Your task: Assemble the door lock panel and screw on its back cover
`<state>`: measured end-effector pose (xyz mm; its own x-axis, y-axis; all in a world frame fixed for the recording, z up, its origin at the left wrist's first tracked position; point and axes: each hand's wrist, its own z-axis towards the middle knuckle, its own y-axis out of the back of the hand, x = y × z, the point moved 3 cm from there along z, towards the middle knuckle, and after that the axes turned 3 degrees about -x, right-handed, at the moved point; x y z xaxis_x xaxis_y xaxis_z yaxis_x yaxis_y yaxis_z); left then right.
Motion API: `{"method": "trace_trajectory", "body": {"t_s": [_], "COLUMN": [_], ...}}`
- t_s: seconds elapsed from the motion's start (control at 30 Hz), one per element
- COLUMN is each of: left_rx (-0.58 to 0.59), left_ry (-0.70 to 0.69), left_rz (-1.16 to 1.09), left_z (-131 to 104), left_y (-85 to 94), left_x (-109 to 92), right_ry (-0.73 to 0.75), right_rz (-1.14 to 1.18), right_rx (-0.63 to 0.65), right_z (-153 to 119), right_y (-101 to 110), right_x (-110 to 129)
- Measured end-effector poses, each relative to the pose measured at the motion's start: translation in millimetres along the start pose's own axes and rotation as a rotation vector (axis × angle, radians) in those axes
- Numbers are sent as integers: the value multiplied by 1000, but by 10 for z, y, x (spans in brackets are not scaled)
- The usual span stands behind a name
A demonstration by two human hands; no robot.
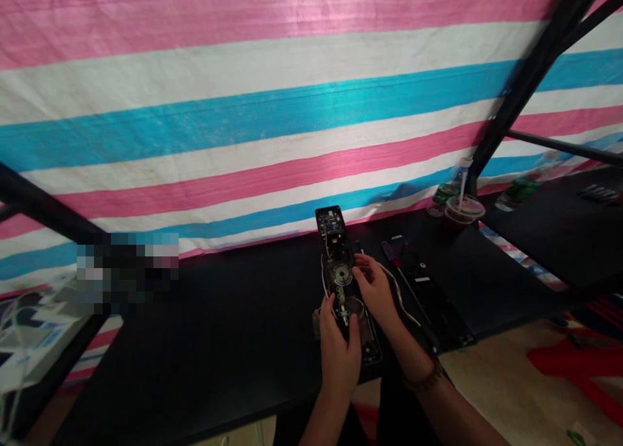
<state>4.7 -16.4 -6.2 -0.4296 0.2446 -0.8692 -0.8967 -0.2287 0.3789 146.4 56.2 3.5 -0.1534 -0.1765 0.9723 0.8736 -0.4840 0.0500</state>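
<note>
A long, narrow black device housing (337, 245) lies opened on the black table, its circuit board (331, 223) at the far end. A round disc-shaped part (342, 275) sits midway along it, with a small shiny metal piece (344, 313) nearer me. My left hand (339, 350) is over the near half, thumb and forefinger apart on either side of the metal piece. My right hand (377, 291) is at the housing's right edge beside the disc, fingers bent toward the thumb; what they pinch is too small to make out. A white cable (402, 295) runs by my right wrist.
Right of the housing lie a screwdriver (390, 254) and a flat black panel (440, 306) on the table (219, 342). A lidded cup with a straw (462, 211) and a bottle (444, 189) stand at the back right. Black metal bars (530, 76) slant up; striped sheeting (272, 121) hangs behind.
</note>
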Motion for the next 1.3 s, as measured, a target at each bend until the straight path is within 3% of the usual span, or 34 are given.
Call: {"method": "trace_trajectory", "body": {"t_s": [0.1,0.23,0.67,0.9,1.3], "left_rx": [-6,-20,-44,-9,-37], "left_ry": [6,28,23,-15,8], "left_rz": [1,-19,-69,-244,-353], "left_z": [3,5,-18,-20,-62], "left_y": [4,-2,42,151,172], "left_x": [6,28,-2,-41,-37], "right_ry": [-133,-215,-216,-159,-194], "right_rz": [181,227,205,335,348], "right_rx": [47,88,98,187,201], "right_z": [114,161,73,-3,-18], "right_y": [-148,-192,-130,-130,-80], "right_x": [-167,-290,-337,-293,-235]}}
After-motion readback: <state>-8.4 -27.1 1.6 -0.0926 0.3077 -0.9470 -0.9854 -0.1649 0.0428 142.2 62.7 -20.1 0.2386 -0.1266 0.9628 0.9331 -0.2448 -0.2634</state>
